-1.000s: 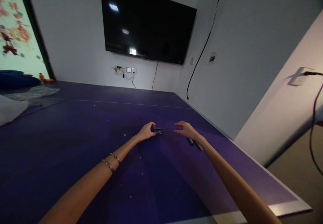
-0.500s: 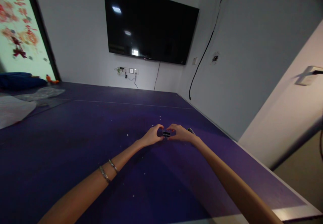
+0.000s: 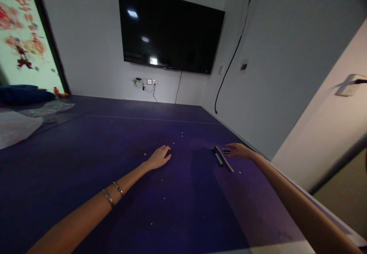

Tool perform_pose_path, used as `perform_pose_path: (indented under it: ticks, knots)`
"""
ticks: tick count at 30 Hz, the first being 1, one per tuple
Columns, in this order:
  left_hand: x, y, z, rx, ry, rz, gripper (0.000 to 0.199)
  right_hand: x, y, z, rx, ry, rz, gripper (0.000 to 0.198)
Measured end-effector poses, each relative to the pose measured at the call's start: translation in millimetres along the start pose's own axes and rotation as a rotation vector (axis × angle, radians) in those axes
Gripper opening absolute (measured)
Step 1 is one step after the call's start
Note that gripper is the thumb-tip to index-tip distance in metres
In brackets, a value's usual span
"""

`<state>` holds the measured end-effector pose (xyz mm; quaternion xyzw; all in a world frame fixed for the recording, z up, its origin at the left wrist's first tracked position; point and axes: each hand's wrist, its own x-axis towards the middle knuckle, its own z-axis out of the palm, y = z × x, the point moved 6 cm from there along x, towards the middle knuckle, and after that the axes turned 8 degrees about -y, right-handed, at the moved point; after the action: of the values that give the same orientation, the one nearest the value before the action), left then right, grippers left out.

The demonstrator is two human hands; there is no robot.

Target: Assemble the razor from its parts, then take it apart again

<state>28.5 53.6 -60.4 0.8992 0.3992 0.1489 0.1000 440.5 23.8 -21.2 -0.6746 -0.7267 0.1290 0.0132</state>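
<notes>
My left hand [image 3: 158, 157] rests low over the purple tabletop [image 3: 114, 151], fingers loosely stretched and nothing in them. Farther right, my right hand [image 3: 239, 151] has a small dark rectangular piece with light edges [image 3: 226, 152] at its fingertips; its exact kind is too small to make out. Just left of that piece lies a long slim handle with a crosspiece at its far end [image 3: 225, 159], shaped like a razor. Beside the handle is a short grey bar [image 3: 219, 159].
Small white specks [image 3: 151, 224] dot the tabletop. Clear plastic wrap [image 3: 51, 108], a white sheet [image 3: 17, 128] and a dark blue cloth item [image 3: 24, 94] lie at the far left. A black cable [image 3: 229, 65] hangs by the right wall; a television [image 3: 172, 28] is mounted behind.
My hands were together around the small dark piece. Now my right hand has carried it right, beside the slim handle, and my left hand has drawn back left, holding nothing.
</notes>
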Motion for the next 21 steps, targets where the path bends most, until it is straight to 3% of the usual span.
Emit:
perform_pose_path:
  ticks: [7, 16, 21]
  knots:
    - [-5, 2, 10, 0.073, -0.005, 0.008, 0.037, 5, 26, 18, -0.023, -0.051, 0.073, 0.063]
    - [-3, -2, 15, 0.090, 0.002, 0.017, 0.039, 8, 27, 27, -0.002, -0.072, 0.080, 0.066]
    - [-1, -4, 16, 0.070, 0.015, 0.020, 0.037, 6, 24, 23, -0.028, 0.003, 0.058, 0.064]
